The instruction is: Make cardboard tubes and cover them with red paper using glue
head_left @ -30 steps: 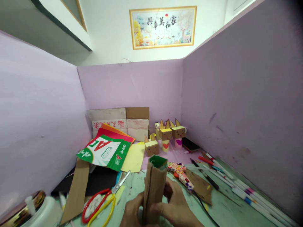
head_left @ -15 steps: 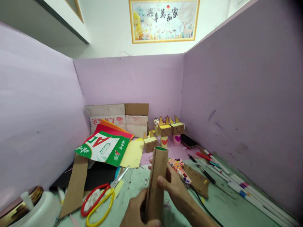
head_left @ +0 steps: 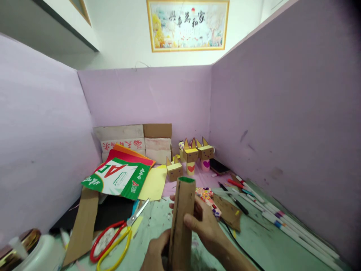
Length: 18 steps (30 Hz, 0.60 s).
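A rolled cardboard tube (head_left: 182,214), brown outside and green inside its top opening, stands nearly upright between my hands at the front of the table. My left hand (head_left: 156,250) grips its lower left side, partly cut off by the bottom edge of the view. Around the upper right part wraps my right hand (head_left: 204,226), thumb pressed on the front and fingertips showing behind the left side. A seam runs down the tube's left side. Left of it lie scissors (head_left: 128,226) with red and yellow handles, blades apart. Behind my right hand is a glue gun (head_left: 208,201) with a colourful pattern.
Cardboard animal figures (head_left: 190,154) stand at the back, near a phone (head_left: 219,166). Coloured sheets (head_left: 121,175) and a cardboard strip (head_left: 81,226) lie left. White markers (head_left: 299,233) line the right wall. A white container (head_left: 42,254) is at front left; a black cable (head_left: 239,244) crosses front right.
The whole scene has shifted slightly left as the camera turned right. The tube has turned a little, showing more of its green inside; both hands keep their hold.
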### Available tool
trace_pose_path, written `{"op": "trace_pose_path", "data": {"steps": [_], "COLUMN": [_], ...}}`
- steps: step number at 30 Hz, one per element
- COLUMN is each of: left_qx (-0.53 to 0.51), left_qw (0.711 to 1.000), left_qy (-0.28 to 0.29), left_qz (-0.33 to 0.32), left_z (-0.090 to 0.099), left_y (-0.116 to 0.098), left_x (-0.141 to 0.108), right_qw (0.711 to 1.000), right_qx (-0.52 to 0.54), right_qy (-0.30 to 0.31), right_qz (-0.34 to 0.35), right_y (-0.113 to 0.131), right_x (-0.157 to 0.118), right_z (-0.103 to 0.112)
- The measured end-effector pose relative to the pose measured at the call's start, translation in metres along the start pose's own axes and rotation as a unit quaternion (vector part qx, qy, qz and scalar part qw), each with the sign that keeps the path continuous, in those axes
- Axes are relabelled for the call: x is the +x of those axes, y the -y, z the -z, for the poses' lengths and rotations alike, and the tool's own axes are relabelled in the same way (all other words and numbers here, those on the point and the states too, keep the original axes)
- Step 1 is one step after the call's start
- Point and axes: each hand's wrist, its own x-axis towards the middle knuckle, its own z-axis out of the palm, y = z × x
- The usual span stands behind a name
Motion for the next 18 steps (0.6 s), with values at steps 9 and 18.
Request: {"op": "trace_pose_path", "data": {"steps": [9,18], "left_qx": [-0.108,-0.081], "left_qw": [0.993,0.996], "left_qy": [0.040,0.021], "left_qz": [0.024,0.020], "left_z": [-0.001,0.001], "left_y": [0.011,0.014], "left_x": [0.005,0.005], "right_qw": [0.980,0.981], "right_qx": [0.084,0.081], "right_qy": [-0.054,-0.047], "right_qz": [-0.173,-0.169], "right_y": [-0.027,-0.034], "right_x": [0.009,0.006], "right_z": [0.003,0.001]}}
